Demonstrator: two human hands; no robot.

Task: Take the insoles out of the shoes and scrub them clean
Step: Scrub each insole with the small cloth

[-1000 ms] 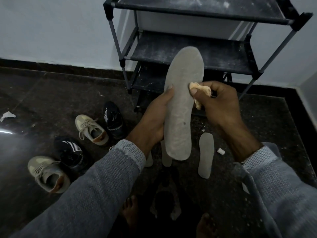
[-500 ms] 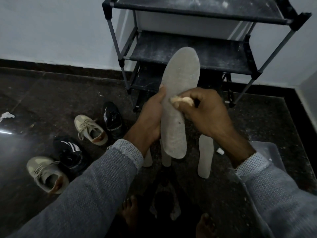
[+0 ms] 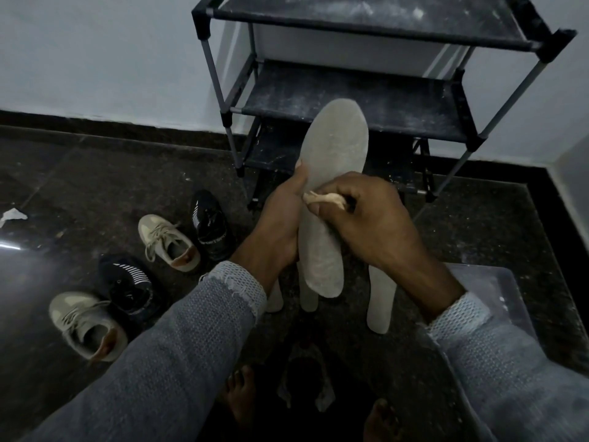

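The flat grey foam insole (image 3: pixel 325 199) stands nearly upright in the air in front of the person, toe end up, above the dark speckled stone floor (image 3: pixel 95 193). It reads as light, thin and bendy: a sheet like this will likely flex away from any rubbing pressure unless it is backed from behind. The left hand (image 3: pixel 280 218) supplies that backing, its palm along the insole's left edge near the middle and its thumb lying on the front face, so this grip wraps the edge. The middle of the long edge looks the sound place to hold, since both ends then stay free for scrubbing.

The right hand (image 3: pixel 366 215) is curled tight, pinching a small crumpled tan cloth (image 3: pixel 325 198) that presses on the insole's face just beside the left thumb. The surface seems matte and not slippery, though the dim light makes that hard to judge.

On the floor beneath the hands lie three more pale grey insoles (image 3: pixel 381 301), partly hidden. To the left stand two beige lace-up sneakers (image 3: pixel 169 244) and two black sneakers with white stripes (image 3: pixel 210 224). Behind the held insole is a dusty black shelf rack with grey metal poles (image 3: pixel 350 100) against the pale wall. A clear plastic tub (image 3: pixel 497 301) sits at the right, beside the right sleeve.
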